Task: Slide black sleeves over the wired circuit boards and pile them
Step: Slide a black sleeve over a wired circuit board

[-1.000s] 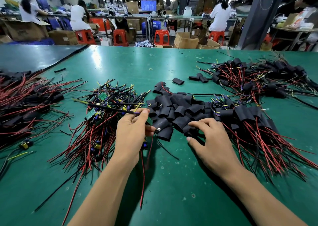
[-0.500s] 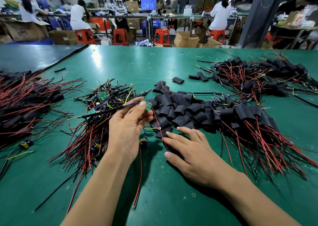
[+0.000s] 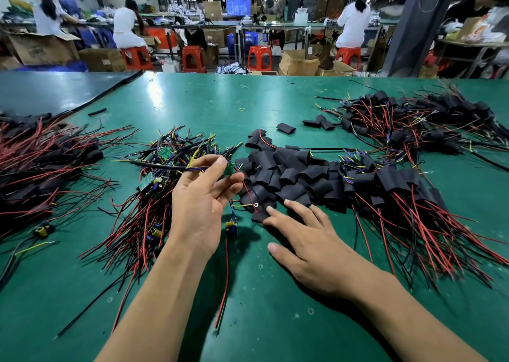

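My left hand [image 3: 202,199] pinches a small green circuit board [image 3: 229,168] with thumb and fingers, lifted above the green table [image 3: 261,306]; its black, yellow and blue wires stretch left and a red wire hangs down to the table. My right hand [image 3: 305,240] lies flat with fingers spread, fingertips touching a black sleeve [image 3: 261,214] at the near edge of the loose sleeve heap [image 3: 286,174]. Bare wired boards [image 3: 154,185] lie in a pile left of my left hand. Sleeved boards [image 3: 399,188] are piled to the right.
Another heap of sleeved boards [image 3: 413,122] sits at the far right, and a red-wired pile [image 3: 41,163] lies at the far left. A dark mat [image 3: 55,91] covers the back left corner. People on red stools work at benches beyond the table.
My left hand has lifted the green board out of the bare pile and raised it. My right hand slid left and nearer along the sleeve heap's edge, flattening onto one sleeve.
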### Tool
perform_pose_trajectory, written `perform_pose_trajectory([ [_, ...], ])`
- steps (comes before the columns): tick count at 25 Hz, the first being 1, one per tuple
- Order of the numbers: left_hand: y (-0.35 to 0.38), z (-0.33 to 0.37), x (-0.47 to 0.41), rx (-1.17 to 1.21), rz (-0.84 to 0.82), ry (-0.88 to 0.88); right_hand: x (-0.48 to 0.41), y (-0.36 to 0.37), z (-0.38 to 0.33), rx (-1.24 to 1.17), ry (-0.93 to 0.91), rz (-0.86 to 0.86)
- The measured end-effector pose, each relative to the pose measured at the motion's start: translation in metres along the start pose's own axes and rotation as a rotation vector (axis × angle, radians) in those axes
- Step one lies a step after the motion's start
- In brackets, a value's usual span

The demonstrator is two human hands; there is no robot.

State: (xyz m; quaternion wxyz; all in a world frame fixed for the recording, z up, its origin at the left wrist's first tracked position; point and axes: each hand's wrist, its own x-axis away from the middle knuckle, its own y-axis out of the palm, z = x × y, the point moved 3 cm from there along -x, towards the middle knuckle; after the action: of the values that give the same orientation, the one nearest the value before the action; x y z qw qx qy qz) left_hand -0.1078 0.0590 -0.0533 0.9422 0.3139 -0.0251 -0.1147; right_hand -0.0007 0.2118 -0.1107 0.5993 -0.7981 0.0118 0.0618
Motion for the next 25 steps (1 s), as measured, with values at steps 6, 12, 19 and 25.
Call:
perform_pose_trajectory([
  [6,0.002,-0.003,0.003,0.017,0.003,-0.040,-0.001,-0.005,-0.002,0.132,-0.004,0.103],
  [12,-0.002,-0.002,-0.002,0.045,0.024,-0.122,0.004,-0.014,0.006,0.025,0.091,0.180],
  [19,0.001,-0.010,-0.001,0.022,-0.111,-0.260,0.003,-0.028,0.017,-0.023,0.265,0.225],
  [25,0.000,-0.014,-0.003,0.029,-0.057,-0.253,0.008,-0.041,0.035,-0.763,0.531,0.522],
])
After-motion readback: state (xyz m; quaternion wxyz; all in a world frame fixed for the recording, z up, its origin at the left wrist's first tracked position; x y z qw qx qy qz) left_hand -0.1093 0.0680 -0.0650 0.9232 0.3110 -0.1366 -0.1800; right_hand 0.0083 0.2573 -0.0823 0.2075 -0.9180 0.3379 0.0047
